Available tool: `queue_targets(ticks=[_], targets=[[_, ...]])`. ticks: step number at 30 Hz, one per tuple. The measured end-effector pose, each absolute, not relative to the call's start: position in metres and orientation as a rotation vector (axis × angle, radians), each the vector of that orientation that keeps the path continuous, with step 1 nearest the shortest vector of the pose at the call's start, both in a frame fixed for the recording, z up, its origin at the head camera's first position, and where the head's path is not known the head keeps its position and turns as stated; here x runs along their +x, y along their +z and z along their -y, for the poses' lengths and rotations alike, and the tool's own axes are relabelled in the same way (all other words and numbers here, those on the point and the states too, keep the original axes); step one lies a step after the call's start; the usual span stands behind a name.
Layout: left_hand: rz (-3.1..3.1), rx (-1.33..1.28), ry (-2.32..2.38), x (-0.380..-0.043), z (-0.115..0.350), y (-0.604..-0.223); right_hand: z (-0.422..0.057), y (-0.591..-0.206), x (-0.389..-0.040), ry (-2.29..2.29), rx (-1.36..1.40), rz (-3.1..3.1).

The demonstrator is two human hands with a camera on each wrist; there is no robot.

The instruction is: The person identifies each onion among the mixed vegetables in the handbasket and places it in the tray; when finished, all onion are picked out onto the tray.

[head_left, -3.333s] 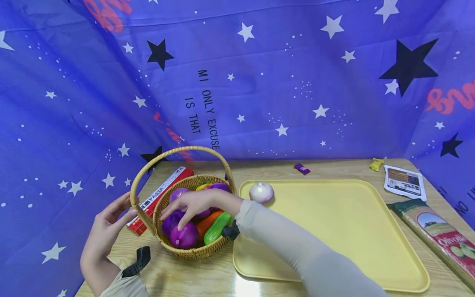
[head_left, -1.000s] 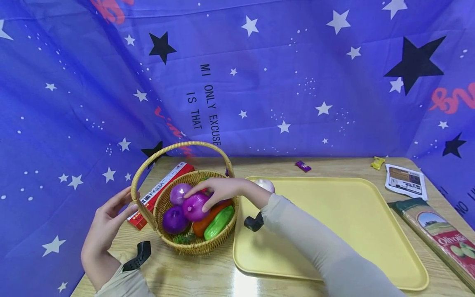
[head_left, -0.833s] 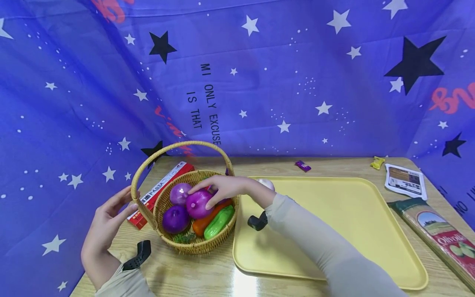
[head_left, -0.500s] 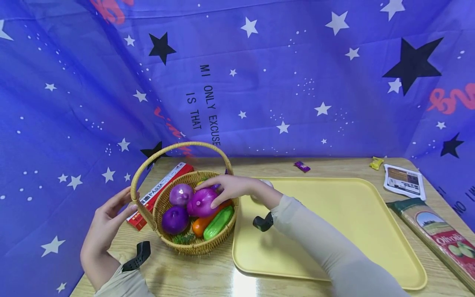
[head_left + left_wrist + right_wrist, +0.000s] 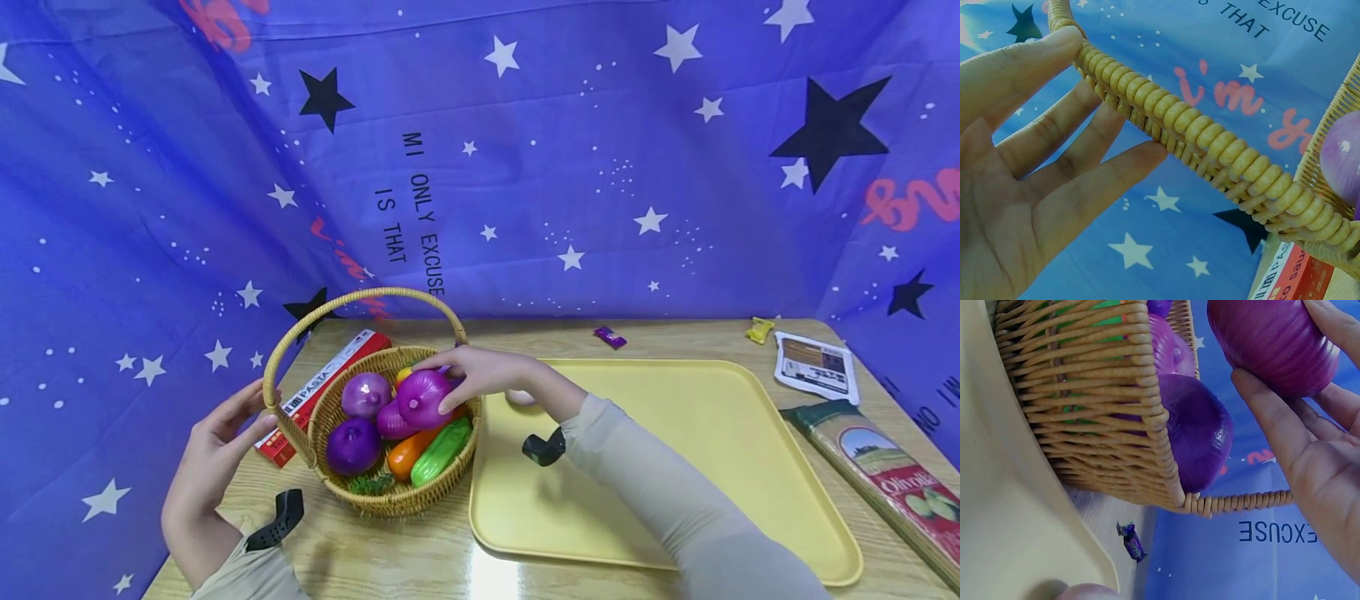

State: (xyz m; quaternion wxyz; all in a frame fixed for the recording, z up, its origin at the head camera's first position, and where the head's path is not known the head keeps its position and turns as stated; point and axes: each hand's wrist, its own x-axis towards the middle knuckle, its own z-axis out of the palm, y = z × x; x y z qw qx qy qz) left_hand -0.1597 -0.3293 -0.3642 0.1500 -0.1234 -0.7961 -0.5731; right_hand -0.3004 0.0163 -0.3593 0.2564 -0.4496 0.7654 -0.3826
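My left hand (image 5: 206, 471) pinches the wicker basket's handle (image 5: 1210, 140) between thumb and fingers, low on its left side. Above the basket's (image 5: 397, 502) right part, my right hand (image 5: 491, 373) grips a shiny reddish-purple onion (image 5: 1272, 347); the right wrist view shows it raised over the rim. Still in the basket lie a pale purple onion (image 5: 365, 394), a dark purple onion (image 5: 352, 445), another purple onion partly covered by the held one, an orange carrot (image 5: 411, 452) and a green cucumber-like vegetable (image 5: 442, 451).
A yellow tray (image 5: 675, 467) sits right of the basket, with a whitish onion (image 5: 520, 397) mostly hidden behind my right wrist. A red pasta box (image 5: 330, 379) lies behind the basket. Farther off are a purple candy (image 5: 610, 337), a yellow candy (image 5: 760, 330), a white packet (image 5: 816, 367) and an Olivoila bag (image 5: 885, 475).
My right hand has taken hold of the reddish-purple onion from the basket's front left and carried it up and to the right. The left hand stays on the handle.
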Motion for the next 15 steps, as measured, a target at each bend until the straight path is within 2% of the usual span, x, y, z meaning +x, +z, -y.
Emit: queue_targets(ticks=[15], targets=[[2.271, -0.371, -1.664, -0.159, 0.329, -0.365, -0.037, -0.361, -0.301, -1.122, -1.201, -2.144]])
